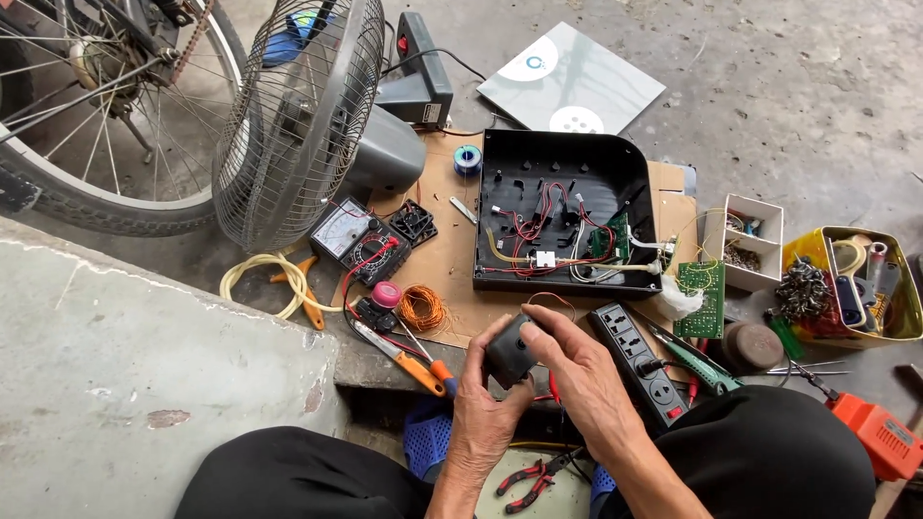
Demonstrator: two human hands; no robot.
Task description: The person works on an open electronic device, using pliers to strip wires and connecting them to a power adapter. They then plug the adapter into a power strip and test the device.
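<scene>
Dark grey boxy part (pixel 510 354) between left hand (pixel 484 413) and right hand (pixel 586 370).

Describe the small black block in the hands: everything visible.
The small black block is a dark, boxy part with rounded edges, matte like plastic or rubber, with a pale dot on its upper face. The left hand grips it from below; the right hand pinches its top corner with thumb and forefinger. It is held tilted above the edge of the cardboard sheet, beside the power strip. A red wire loops just behind it; whether they are connected is unclear.
</scene>
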